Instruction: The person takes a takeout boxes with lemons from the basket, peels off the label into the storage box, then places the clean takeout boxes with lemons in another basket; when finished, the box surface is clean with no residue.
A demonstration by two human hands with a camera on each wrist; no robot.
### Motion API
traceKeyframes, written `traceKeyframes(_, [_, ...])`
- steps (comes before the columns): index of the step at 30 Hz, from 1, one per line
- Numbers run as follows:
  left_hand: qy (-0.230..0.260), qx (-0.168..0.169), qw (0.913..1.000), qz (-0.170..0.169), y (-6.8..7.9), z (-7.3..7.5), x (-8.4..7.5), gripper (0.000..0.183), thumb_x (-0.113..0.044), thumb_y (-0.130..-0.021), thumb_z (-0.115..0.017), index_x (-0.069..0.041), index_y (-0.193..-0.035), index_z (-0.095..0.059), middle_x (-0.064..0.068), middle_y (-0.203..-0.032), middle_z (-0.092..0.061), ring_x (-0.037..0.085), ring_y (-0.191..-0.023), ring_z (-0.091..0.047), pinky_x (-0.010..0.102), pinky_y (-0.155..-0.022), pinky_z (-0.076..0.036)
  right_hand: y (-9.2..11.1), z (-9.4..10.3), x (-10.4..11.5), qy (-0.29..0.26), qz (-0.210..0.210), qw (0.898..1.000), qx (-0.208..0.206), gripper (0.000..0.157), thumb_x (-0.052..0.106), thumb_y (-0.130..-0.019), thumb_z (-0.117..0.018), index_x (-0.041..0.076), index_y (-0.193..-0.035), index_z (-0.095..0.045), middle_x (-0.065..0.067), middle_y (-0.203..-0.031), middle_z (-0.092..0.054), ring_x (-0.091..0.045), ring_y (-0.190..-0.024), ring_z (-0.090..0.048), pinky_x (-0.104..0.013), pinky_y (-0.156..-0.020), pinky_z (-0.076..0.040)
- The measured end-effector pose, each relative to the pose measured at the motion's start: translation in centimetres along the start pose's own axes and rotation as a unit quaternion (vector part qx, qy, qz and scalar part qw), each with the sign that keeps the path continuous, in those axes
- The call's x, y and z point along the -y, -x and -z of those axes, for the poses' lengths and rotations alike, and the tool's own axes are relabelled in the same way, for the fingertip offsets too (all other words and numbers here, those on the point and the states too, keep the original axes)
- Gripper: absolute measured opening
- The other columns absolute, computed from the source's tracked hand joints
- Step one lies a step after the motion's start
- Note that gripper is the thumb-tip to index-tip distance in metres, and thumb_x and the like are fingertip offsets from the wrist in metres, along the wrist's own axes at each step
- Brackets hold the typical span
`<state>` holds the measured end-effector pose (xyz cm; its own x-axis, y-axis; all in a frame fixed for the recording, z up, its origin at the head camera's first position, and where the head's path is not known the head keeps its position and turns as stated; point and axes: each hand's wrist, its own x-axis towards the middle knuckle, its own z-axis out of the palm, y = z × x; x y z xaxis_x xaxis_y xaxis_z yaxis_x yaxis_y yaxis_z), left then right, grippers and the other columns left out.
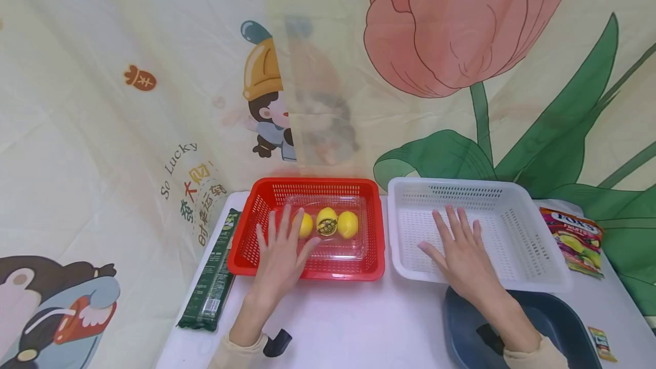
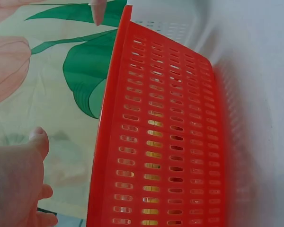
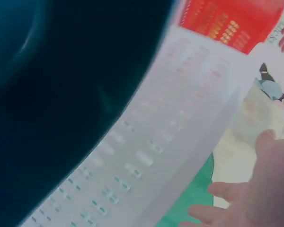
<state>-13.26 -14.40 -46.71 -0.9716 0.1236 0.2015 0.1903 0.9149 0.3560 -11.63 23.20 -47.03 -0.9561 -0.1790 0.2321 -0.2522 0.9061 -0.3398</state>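
Note:
My left hand (image 1: 279, 258) is spread with straight fingers above the red basket (image 1: 307, 274) and holds nothing. In that basket lies a clear plastic box (image 1: 353, 255) with three yellow round items, perhaps lemons (image 1: 347, 225), one bearing a dark label; my fingers partly cover the leftmost. My right hand (image 1: 463, 255) hovers, fingers spread and straight, over the white basket (image 1: 533, 238), also holding nothing. Beside the red basket, the left wrist view shows my left hand (image 2: 19, 179) apart from its slotted wall (image 2: 156, 142). The right wrist view shows my right hand (image 3: 255, 189) past the white basket's rim.
A long dark green packet (image 1: 212, 272) lies left of the red basket. A dark blue basin (image 1: 461, 329) stands in front of the white basket, under my right forearm. To the right are a Fox's Fruits bag (image 1: 574, 241) and a small sachet (image 1: 602, 343). A printed curtain hangs behind.

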Motion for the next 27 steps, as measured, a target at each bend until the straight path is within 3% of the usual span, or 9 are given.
traceKeyframes(3, [0.001, 0.004, 1.0, 0.004, 0.1, 0.1, 0.2, 0.085, -0.058, -0.095, -0.06, -0.021, -0.163, -0.022, 0.014, -0.17, -0.015, 0.047, -0.155, -0.007, 0.075, -0.118, -0.002, 0.0, 0.0, 1.0, -0.077, -0.012, 0.997, 0.009, 0.079, 0.049, -0.101, -0.057, 0.007, -0.16, -0.026, -0.023, -0.167, -0.016, -0.045, -0.155, -0.01, -0.066, -0.124, -0.006])
traceKeyframes(7, [-0.002, 0.005, 1.0, 0.006, 0.2, 0.3, 0.3, 0.085, -0.06, -0.096, -0.057, -0.021, -0.163, -0.022, 0.014, -0.17, -0.015, 0.048, -0.155, -0.007, 0.075, -0.119, -0.002, 0.1, -0.1, 3.2, -0.188, -0.043, 0.981, 0.019, 0.077, 0.047, -0.101, -0.059, 0.011, -0.161, -0.026, -0.017, -0.166, -0.025, -0.042, -0.152, -0.024, -0.069, -0.117, -0.026])
traceKeyframes(14, [0.007, 0.003, 0.9999, 0.007, 0.4, 0.5, 0.5, 0.085, -0.06, -0.097, -0.056, -0.02, -0.163, -0.022, 0.014, -0.17, -0.015, 0.047, -0.155, -0.006, 0.074, -0.119, -0.003, 0.1, -1.1, 7.1, -0.266, -0.073, 0.961, 0.014, 0.075, 0.044, -0.098, -0.065, 0.012, -0.157, -0.033, -0.015, -0.159, -0.039, -0.042, -0.144, -0.042, -0.059, -0.104, -0.049])
traceKeyframes(19, [0.039, 0.0, 0.999, 0.023, 0.7, 0.8, 1.0, 0.085, -0.059, -0.097, -0.056, -0.018, -0.163, -0.021, 0.015, -0.169, -0.016, 0.045, -0.156, -0.008, 0.072, -0.12, -0.005, 0.0, -2.4, 8.8, -0.32, -0.097, 0.943, 0.014, 0.073, 0.035, -0.097, -0.07, 0.013, -0.156, -0.035, -0.013, -0.158, -0.04, -0.041, -0.143, -0.045, -0.047, -0.099, -0.054])
traceKeyframes(23, [0.087, -0.005, 0.9951, 0.047, 0.9, 1.2, 1.7, 0.084, -0.057, -0.097, -0.057, -0.017, -0.162, -0.023, 0.016, -0.168, -0.019, 0.043, -0.155, -0.014, 0.07, -0.122, -0.009, -0.1, -3.3, 9.7, -0.337, -0.107, 0.935, 0.019, 0.077, 0.039, -0.095, -0.07, 0.015, -0.157, -0.032, -0.01, -0.159, -0.039, -0.04, -0.144, -0.044, -0.045, -0.098, -0.055])
traceKeyframes(27, [0.129, -0.012, 0.989, 0.071, 1.1, 1.7, 2.5, 0.082, -0.057, -0.098, -0.057, -0.016, -0.161, -0.025, 0.015, -0.165, -0.025, 0.039, -0.152, -0.023, 0.069, -0.12, -0.02, -0.2, -4.0, 10.2, -0.348, -0.11, 0.931, 0.021, 0.078, 0.038, -0.095, -0.071, 0.015, -0.158, -0.031, -0.007, -0.161, -0.036, -0.038, -0.146, -0.041, -0.045, -0.1, -0.054])
